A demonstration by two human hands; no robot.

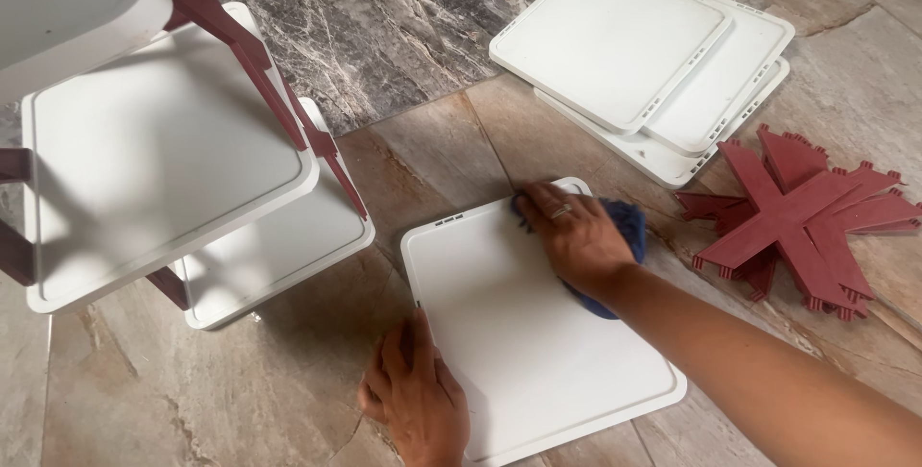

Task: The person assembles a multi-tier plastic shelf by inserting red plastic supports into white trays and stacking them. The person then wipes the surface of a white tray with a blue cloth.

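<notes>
Two hands are on a white tray point(538, 332) that lies flat on the stone floor point(423, 150). The right hand point(576, 236) is spread out flat and presses a blue cloth point(626, 222) down on the far corner of the tray. The cloth pokes out from under the palm and fingers. The left hand point(415, 400) lies open with its fingers on the near left edge of the tray, and it grips nothing. Past the right hand, farther away, is a pile of white trays point(653, 54), one on top of another. Just to the right of the right hand is a heap of dark red plastic pieces point(797, 222) on the floor. Off to the left of the left hand stands a white shelf rack point(163, 150) with dark red legs, well apart from both hands.
</notes>
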